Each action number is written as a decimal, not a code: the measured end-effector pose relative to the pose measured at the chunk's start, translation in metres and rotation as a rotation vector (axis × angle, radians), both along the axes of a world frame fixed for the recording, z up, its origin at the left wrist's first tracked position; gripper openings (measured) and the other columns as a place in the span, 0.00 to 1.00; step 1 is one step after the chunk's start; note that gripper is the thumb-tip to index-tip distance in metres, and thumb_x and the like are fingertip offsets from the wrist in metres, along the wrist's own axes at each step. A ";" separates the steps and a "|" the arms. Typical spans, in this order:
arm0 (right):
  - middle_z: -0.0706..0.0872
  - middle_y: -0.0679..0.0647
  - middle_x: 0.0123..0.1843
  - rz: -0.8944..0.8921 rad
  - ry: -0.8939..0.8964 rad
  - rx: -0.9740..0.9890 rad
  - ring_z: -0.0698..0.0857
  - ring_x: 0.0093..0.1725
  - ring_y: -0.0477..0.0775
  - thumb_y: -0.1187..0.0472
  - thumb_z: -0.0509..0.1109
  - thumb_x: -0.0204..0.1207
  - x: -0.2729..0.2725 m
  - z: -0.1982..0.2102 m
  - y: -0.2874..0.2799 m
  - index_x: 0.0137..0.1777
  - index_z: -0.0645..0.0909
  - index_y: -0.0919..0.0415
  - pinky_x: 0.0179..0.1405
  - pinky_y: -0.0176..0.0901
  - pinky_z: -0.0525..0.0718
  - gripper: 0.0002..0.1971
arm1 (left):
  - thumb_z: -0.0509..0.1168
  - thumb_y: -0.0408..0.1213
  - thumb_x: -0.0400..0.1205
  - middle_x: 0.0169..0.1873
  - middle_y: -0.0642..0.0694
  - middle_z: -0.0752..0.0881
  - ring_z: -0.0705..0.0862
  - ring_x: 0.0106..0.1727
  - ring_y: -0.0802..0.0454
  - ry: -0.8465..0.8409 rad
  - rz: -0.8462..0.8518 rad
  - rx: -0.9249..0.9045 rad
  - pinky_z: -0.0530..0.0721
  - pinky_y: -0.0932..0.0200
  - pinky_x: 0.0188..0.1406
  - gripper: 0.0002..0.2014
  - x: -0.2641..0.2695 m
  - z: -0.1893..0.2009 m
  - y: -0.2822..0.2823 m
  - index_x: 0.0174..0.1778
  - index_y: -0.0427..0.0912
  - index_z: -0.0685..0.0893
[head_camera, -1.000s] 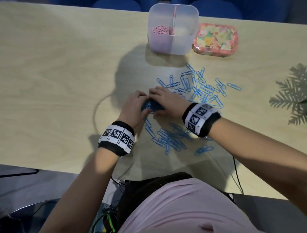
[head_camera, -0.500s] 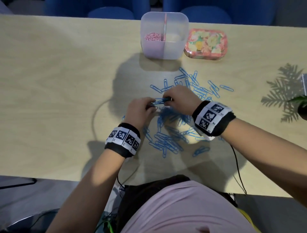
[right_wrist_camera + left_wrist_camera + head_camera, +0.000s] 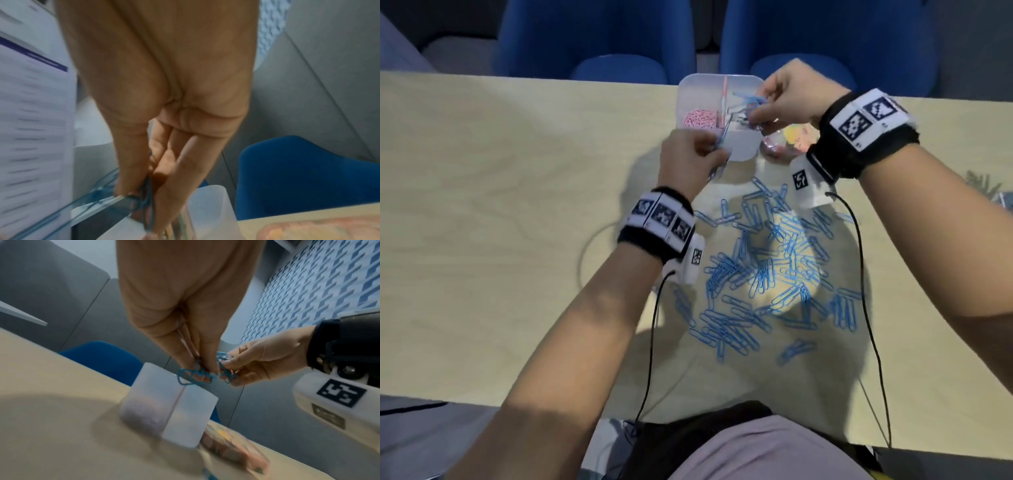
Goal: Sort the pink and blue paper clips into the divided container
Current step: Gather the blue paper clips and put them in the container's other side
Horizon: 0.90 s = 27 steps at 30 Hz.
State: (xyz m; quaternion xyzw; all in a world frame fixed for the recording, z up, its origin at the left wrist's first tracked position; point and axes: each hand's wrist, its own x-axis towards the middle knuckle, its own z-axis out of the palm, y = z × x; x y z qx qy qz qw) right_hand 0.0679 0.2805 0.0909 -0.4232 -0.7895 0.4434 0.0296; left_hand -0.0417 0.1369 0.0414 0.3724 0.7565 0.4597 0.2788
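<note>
Your blue paper clips (image 3: 748, 102) sit in two pinched bunches above the divided container (image 3: 743, 150). Right hand (image 3: 796, 96) clamps one bunch over the right compartment; left hand (image 3: 688, 157) pinches the other at the near rim, close to the pink divider (image 3: 723, 92). Pink paper clips (image 3: 700, 118) already fill the left compartment.

Risks, as I judge them:
- The left bunch hangs almost on the divider line, so a release there could drop blue in with pink.
- The bunches look tangled and could snag on your fingers, then spill outside the rim.
- A wrist bump could shift the light container.

Most of the blue pile (image 3: 763, 270) lies loose on the pale wood table (image 3: 500, 205), near you. A floral tin (image 3: 796, 137) is just right of the container. Blue chairs (image 3: 599, 37) stand behind the table.
</note>
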 end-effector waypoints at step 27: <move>0.76 0.65 0.61 0.157 -0.341 0.379 0.73 0.63 0.66 0.55 0.61 0.79 0.037 -0.106 -0.068 0.57 0.79 0.69 0.60 0.58 0.77 0.17 | 0.73 0.33 0.72 0.66 0.37 0.76 0.75 0.65 0.39 0.498 -0.590 -0.464 0.71 0.52 0.67 0.30 0.000 -0.059 -0.034 0.71 0.39 0.74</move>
